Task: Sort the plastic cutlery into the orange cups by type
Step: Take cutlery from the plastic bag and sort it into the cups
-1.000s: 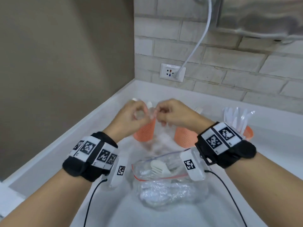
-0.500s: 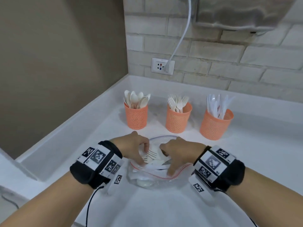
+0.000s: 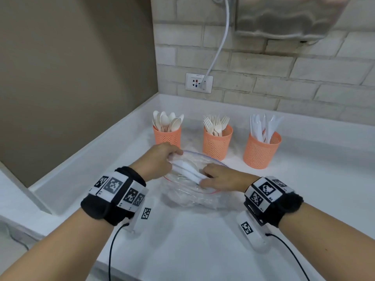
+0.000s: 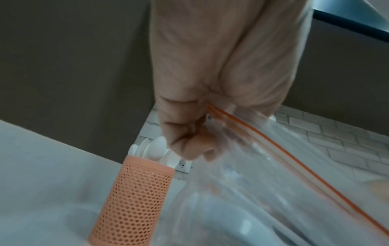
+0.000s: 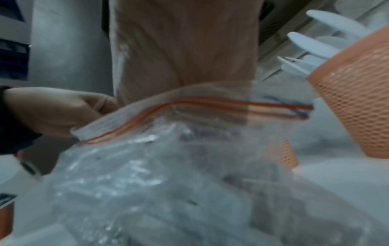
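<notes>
Three orange mesh cups stand in a row: spoons [image 3: 167, 136], forks [image 3: 217, 141] and knives [image 3: 261, 151]. In front of them a clear zip bag [image 3: 188, 196] with white cutlery lies on the counter. My left hand [image 3: 162, 159] pinches the bag's zip rim at its far left, fingers curled [image 4: 189, 146]. My right hand [image 3: 215, 178] reaches into the bag's mouth and its fingers close on the end of long white cutlery pieces [image 3: 186, 170]. In the right wrist view the bag [image 5: 168, 183] hides those fingers.
The white counter [image 3: 203, 250] has raised edges at the left and back. A wall socket [image 3: 199, 82] with a white cable sits above the cups. The spoon cup [image 4: 134, 199] stands just beyond my left hand, and an orange cup [image 5: 357, 108] stands close to my right.
Both hands have come down from in front of the cups to the bag. The left hand has pulled the rim open leftward. The right hand now has white pieces partly out.
</notes>
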Motion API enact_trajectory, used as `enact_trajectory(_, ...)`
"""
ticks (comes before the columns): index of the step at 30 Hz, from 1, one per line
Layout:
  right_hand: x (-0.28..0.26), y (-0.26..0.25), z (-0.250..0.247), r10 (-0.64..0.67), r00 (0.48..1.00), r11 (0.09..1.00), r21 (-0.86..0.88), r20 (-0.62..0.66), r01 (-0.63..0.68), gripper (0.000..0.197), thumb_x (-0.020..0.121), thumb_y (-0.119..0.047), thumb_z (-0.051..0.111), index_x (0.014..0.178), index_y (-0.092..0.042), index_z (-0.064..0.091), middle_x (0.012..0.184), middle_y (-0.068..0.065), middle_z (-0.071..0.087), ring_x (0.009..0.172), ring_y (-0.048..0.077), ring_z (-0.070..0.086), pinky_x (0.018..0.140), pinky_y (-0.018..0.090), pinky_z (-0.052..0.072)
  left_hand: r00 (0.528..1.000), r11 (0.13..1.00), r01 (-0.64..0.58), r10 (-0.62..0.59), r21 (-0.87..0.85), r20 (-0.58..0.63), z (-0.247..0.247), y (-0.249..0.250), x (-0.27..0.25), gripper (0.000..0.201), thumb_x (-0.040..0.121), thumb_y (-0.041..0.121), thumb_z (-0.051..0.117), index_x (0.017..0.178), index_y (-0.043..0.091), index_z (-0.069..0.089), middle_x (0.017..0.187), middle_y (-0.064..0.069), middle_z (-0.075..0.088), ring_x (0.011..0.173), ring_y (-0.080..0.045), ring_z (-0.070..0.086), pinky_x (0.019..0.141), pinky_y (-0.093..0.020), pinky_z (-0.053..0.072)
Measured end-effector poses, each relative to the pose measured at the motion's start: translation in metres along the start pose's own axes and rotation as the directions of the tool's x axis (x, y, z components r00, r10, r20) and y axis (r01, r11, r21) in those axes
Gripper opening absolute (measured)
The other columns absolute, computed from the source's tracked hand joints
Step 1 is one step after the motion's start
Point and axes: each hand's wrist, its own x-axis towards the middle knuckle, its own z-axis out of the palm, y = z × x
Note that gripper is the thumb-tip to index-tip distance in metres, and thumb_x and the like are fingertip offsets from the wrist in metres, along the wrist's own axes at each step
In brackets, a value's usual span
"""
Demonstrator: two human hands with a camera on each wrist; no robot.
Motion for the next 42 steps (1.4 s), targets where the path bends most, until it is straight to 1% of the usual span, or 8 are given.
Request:
enact_trajectory(4, 0.010, -0.005, 0.012, -0.045, 0.999, 0.996, -0.076, 0.006, 0.045, 0.056, 0.078, -0.029, 0.068, 0.125, -0.011, 0.043, 0.119, 0.002, 0.044, 0.108, 0.018, 0.042, 0.090, 0.029, 0.038, 0.999, 0.999, -0.043, 0.043, 0.031, 0.004, 0.010, 0.004, -0.001, 0.070, 0.080, -0.010, 0.047, 0.144, 0.014, 0.032, 0.108, 0.001, 0.038, 0.098, -0.013, 0.039, 0.074, -0.011, 0.028)
enact_trajectory(11, 0.016, -0.018, 0.010, -0.008, 0.999, 0.974, -0.227, 0.041, 0.017, 0.062, 0.080, -0.038, 0.068, 0.125, -0.008, 0.040, 0.116, 0.009, 0.045, 0.105, 0.025, 0.045, 0.087, 0.029, 0.038, 0.985, 0.993, 0.046, -0.064, 0.113, 0.163, 0.013, -0.017, -0.005, 0.088, 0.083, 0.001, 0.056, 0.151, 0.024, 0.004, 0.124, -0.009, 0.042, 0.111, -0.027, 0.049, 0.082, -0.016, 0.036)
enact_trajectory(17, 0.019, -0.025, 0.024, -0.041, 0.985, 0.975, -0.220, -0.165, 0.004, 0.080, 0.075, -0.030, 0.071, 0.139, -0.009, 0.028, 0.137, 0.012, 0.047, 0.123, 0.028, 0.047, 0.099, 0.033, 0.040, 0.982, 0.966, 0.185, -0.175, -0.181, 0.071, 0.019, -0.037, -0.005, 0.087, 0.081, 0.001, 0.061, 0.148, 0.034, 0.017, 0.076, 0.001, 0.051, 0.070, -0.012, 0.050, 0.066, -0.017, 0.043)
enact_trajectory(27, 0.017, -0.021, 0.020, -0.041, 0.977, 0.978, -0.211, -0.207, -0.004, 0.065, 0.083, -0.032, 0.063, 0.135, -0.007, 0.034, 0.117, 0.013, 0.059, 0.107, 0.030, 0.056, 0.079, 0.029, 0.041, 0.934, 0.389, 0.345, -0.232, -0.854, 0.271, 0.006, -0.037, -0.005, 0.049, 0.083, -0.009, 0.035, 0.126, 0.009, 0.047, 0.071, -0.006, 0.048, 0.051, -0.010, 0.056, 0.050, -0.021, 0.049)
enact_trajectory(31, 0.007, -0.013, 0.017, -0.123, 0.960, 0.992, -0.067, -0.252, 0.110, 0.055, 0.081, -0.019, 0.062, 0.132, -0.012, 0.044, 0.123, 0.006, 0.058, 0.111, 0.024, 0.055, 0.083, 0.026, 0.041, 0.937, 0.586, 0.350, -0.211, -0.731, 0.280, 0.003, -0.049, -0.009, 0.061, 0.063, 0.001, 0.062, 0.123, 0.009, 0.057, 0.104, -0.010, 0.062, 0.089, -0.019, 0.060, 0.076, -0.028, 0.050)
enact_trajectory(36, 0.007, -0.009, 0.020, -0.108, 0.985, 0.993, -0.062, -0.133, 0.101, 0.065, 0.080, -0.017, 0.064, 0.137, -0.007, 0.034, 0.085, -0.007, 0.052, 0.089, 0.018, 0.047, 0.069, 0.024, 0.039, 0.963, 0.749, 0.237, -0.264, -0.619, 0.049, 0.012, -0.043, -0.004, 0.043, 0.084, -0.005, 0.055, 0.124, 0.010, 0.057, 0.095, -0.007, 0.062, 0.075, -0.015, 0.058, 0.062, -0.021, 0.052)
enact_trajectory(39, 0.007, -0.004, 0.018, -0.053, 0.970, 0.999, -0.002, -0.236, 0.054, 0.075, 0.076, -0.021, 0.067, 0.141, -0.014, 0.032, 0.098, -0.008, 0.050, 0.090, 0.014, 0.046, 0.074, 0.023, 0.039, 0.985, 0.842, 0.172, -0.149, -0.512, 0.084, 0.008, -0.039, -0.005, 0.054, 0.084, -0.008, 0.051, 0.130, 0.021, 0.052, 0.095, 0.002, 0.054, 0.066, -0.008, 0.049, 0.050, -0.013, 0.044)
enact_trajectory(42, 0.002, -0.002, 0.016, -0.112, 0.952, 0.986, 0.088, -0.284, 0.143, 0.043, 0.077, -0.011, 0.066, 0.116, -0.021, 0.051, 0.086, -0.015, 0.051, 0.074, 0.002, 0.048, 0.065, 0.010, 0.037, 0.984, 0.911, 0.164, -0.126, -0.379, 0.124, 0.004, -0.041, -0.004, 0.049, 0.086, -0.003, 0.052, 0.126, 0.024, 0.055, 0.107, 0.000, 0.057, 0.063, -0.010, 0.049, 0.050, -0.014, 0.043)
